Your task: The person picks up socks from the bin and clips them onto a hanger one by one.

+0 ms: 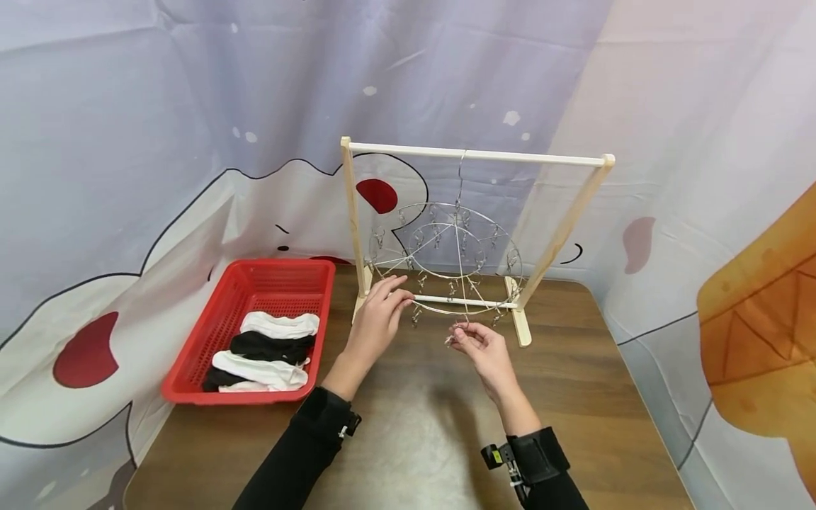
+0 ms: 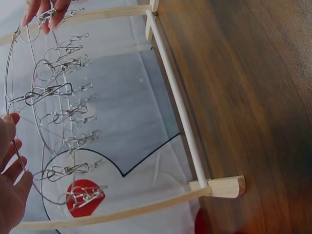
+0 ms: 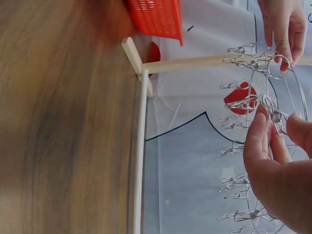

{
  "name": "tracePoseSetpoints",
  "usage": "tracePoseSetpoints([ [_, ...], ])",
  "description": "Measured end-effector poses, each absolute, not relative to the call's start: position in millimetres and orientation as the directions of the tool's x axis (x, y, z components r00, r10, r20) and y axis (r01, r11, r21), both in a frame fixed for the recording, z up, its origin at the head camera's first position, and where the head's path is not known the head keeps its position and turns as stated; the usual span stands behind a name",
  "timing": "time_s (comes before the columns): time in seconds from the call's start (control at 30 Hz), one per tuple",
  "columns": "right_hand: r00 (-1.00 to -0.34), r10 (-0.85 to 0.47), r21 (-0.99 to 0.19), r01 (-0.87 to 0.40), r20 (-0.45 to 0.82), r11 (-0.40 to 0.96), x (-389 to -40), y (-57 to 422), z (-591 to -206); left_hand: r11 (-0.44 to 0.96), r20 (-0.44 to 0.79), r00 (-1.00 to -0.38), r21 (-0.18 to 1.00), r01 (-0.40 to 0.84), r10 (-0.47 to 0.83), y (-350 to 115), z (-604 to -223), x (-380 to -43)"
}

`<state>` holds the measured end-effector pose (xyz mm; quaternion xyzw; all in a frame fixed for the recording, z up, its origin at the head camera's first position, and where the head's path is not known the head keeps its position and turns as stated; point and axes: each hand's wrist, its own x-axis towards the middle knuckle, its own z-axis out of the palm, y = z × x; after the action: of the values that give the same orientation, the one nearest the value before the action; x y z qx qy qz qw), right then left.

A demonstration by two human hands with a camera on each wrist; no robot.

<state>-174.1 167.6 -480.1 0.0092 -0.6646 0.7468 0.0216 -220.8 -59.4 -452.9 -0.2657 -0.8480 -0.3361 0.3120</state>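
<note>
A round wire drying hanger (image 1: 455, 224) with two rings and many small metal clips hangs by its hook from the top bar of a wooden rack (image 1: 408, 150). My left hand (image 1: 378, 312) pinches the outer ring at its front left between thumb and fingers. At the front of the hanger, my right hand (image 1: 487, 354) holds a metal clip (image 3: 274, 114) between thumb and fingertips. The right wrist view has that clip partly covered by the fingers. Other clips (image 2: 61, 115) dangle loose around both rings, with nothing visible in them.
To the left, a red plastic basket (image 1: 173, 382) stands on the wooden table (image 1: 395, 439). White socks (image 1: 280, 326) and black socks (image 1: 270, 347) lie in it. The rack's feet (image 1: 521, 329) rest near the table's back edge, before a patterned curtain (image 1: 287, 85).
</note>
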Motion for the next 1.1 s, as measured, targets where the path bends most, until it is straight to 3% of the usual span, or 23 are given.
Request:
tracePoseSetpoints([
  [0.2, -0.995, 0.018, -0.993, -0.098, 0.097, -0.064, -175, 164, -480, 0.638, 0.686, -0.693, 0.435, 0.635, 0.222, -72, -450, -220],
  [0.3, -0.987, 0.062, -0.987, -0.151, 0.149, -0.044, -174, 163, -479, 0.657, 0.694, -0.706, 0.466, 0.592, 0.144, -90, -447, -222],
  [0.4, -0.976, 0.103, -0.98, -0.198, 0.194, -0.026, -173, 162, -478, 0.717, 0.636, -0.772, 0.531, 0.452, 0.015, -127, -448, -225],
  [0.5, -0.968, 0.117, -0.974, -0.227, 0.223, -0.023, -173, 159, -478, 0.823, 0.415, -0.907, 0.537, 0.187, -0.065, -176, -457, -229],
  [0.6, -0.964, 0.112, -0.969, -0.244, 0.239, -0.026, -173, 156, -478, 0.924, 0.071, -0.997, 0.383, -0.013, -0.044, -219, -473, -235],
  [0.7, -0.962, 0.111, -0.967, -0.252, 0.249, -0.022, -171, 157, -479, 0.967, -0.19, -0.981, 0.254, -0.018, 0.032, -241, -489, -245],
  [0.8, -0.961, 0.099, -0.964, -0.263, 0.259, -0.033, -170, 156, -480, 0.979, -0.287, -0.955, 0.202, 0.017, 0.076, -248, -500, -252],
  [0.93, -0.959, 0.077, -0.961, -0.275, 0.271, -0.04, -170, 156, -481, 0.984, -0.211, -0.975, 0.171, 0.039, 0.075, -248, -502, -251],
  [1.0, -0.958, 0.074, -0.959, -0.279, 0.276, -0.04, -170, 155, -481, 0.979, -0.089, -0.994, 0.197, 0.049, 0.068, -245, -498, -248],
  [1.1, -0.955, 0.082, -0.957, -0.288, 0.284, -0.043, -170, 154, -480, 0.92, 0.178, -0.983, 0.378, 0.101, 0.035, -233, -486, -242],
])
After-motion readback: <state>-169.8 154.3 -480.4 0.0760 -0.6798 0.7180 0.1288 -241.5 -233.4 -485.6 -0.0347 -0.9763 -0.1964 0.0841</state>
